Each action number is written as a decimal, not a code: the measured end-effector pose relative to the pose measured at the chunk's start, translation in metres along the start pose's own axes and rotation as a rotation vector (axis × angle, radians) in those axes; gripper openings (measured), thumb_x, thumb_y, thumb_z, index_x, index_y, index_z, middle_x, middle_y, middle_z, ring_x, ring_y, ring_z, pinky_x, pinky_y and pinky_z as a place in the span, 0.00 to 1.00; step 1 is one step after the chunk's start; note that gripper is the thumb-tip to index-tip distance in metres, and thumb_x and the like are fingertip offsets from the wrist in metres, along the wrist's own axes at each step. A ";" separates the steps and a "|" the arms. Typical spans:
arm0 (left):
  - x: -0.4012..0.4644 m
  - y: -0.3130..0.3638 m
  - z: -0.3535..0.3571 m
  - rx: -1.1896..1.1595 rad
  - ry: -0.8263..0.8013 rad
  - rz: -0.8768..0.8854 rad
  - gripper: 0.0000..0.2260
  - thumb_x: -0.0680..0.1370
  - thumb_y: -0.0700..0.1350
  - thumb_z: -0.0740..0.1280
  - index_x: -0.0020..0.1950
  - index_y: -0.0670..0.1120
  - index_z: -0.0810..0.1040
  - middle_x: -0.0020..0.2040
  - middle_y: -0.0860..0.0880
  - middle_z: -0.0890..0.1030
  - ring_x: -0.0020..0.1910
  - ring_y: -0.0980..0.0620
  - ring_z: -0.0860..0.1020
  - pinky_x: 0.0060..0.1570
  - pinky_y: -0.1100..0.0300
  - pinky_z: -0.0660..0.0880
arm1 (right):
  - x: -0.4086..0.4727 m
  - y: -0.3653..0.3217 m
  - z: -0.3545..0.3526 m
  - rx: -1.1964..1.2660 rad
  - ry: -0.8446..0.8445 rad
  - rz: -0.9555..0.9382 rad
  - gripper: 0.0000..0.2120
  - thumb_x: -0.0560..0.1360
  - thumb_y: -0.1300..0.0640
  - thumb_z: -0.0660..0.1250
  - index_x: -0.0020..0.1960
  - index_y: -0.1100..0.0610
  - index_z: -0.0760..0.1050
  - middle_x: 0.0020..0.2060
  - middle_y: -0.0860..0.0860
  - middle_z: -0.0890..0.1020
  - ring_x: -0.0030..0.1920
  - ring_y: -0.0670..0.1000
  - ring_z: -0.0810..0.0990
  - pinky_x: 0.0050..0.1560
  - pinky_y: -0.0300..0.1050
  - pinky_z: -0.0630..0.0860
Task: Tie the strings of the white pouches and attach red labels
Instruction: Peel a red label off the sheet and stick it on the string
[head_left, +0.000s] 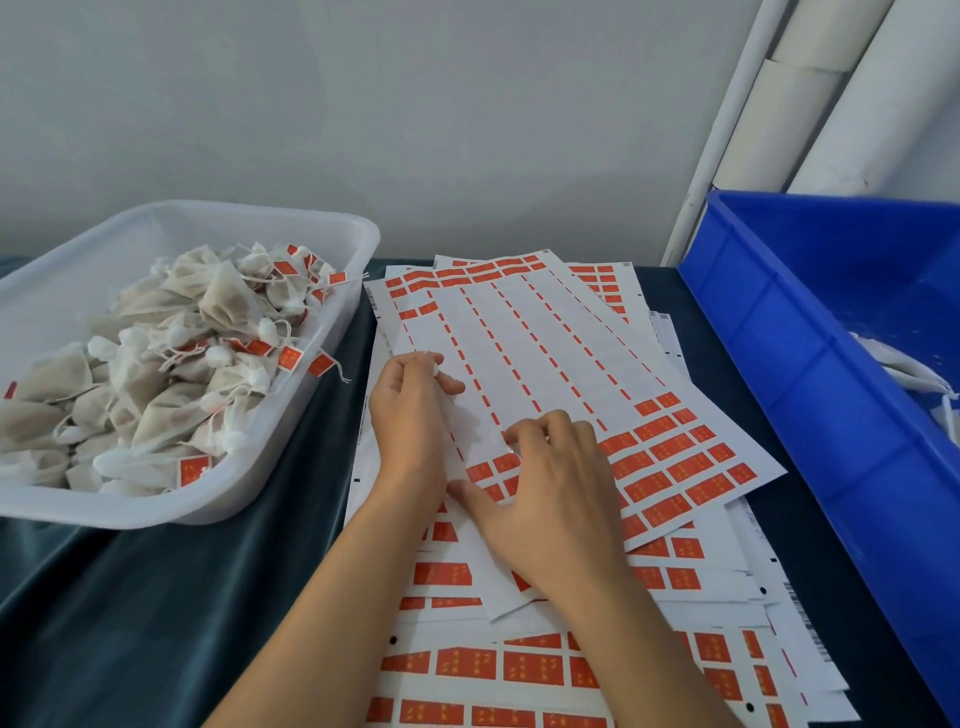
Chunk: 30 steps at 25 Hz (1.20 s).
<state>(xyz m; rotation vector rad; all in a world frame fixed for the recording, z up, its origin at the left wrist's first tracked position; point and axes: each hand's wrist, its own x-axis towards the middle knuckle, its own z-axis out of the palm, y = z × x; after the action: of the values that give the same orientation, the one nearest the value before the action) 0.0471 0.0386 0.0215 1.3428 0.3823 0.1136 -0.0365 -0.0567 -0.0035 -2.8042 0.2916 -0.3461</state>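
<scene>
On a dark teal cloth (156, 597) against a grey wall (415, 104), the left hand (410, 415) pinches a white pouch string (434, 368). The right hand (550, 493) picks with curled fingers at a red label (506, 462) on the top label sheet (545, 343). Tied white pouches (156, 374) fill the translucent tray (322, 228) left; a blue bin (810, 322) stands right.

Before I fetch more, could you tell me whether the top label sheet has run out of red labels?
No, the top label sheet is mostly peeled, yet red labels remain at its near end by the right hand.

**Hidden and cut off**

The right hand (550, 488) covers several red labels (670, 457) beneath its palm; what its fingertips pinch cannot be told. Something small and white in the left hand (410, 415) is too hidden to identify. Right of both hands, the blue bin (810, 332) runs off the frame's edge.
</scene>
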 end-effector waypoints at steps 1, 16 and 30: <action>0.003 0.001 -0.001 -0.007 0.014 -0.016 0.09 0.84 0.47 0.63 0.51 0.53 0.82 0.35 0.54 0.85 0.40 0.56 0.86 0.39 0.63 0.79 | 0.000 -0.002 0.001 -0.011 0.001 0.007 0.40 0.67 0.20 0.56 0.68 0.45 0.70 0.65 0.46 0.74 0.63 0.49 0.72 0.62 0.47 0.75; 0.006 0.001 -0.003 -0.008 0.032 -0.022 0.08 0.84 0.47 0.63 0.51 0.53 0.82 0.35 0.54 0.85 0.42 0.53 0.85 0.46 0.57 0.80 | -0.010 -0.015 -0.004 -0.101 0.000 -0.004 0.30 0.75 0.28 0.60 0.59 0.49 0.83 0.55 0.48 0.82 0.53 0.50 0.79 0.54 0.45 0.76; 0.006 0.000 -0.004 -0.054 -0.012 -0.026 0.08 0.84 0.46 0.63 0.52 0.51 0.82 0.34 0.53 0.84 0.36 0.58 0.84 0.36 0.65 0.78 | -0.015 -0.020 0.003 0.039 0.053 0.041 0.26 0.76 0.33 0.64 0.64 0.49 0.80 0.59 0.47 0.80 0.56 0.48 0.77 0.55 0.41 0.76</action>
<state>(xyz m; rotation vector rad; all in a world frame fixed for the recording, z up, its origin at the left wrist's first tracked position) 0.0513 0.0439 0.0197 1.2844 0.3845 0.0934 -0.0465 -0.0340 -0.0025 -2.7497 0.3500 -0.4128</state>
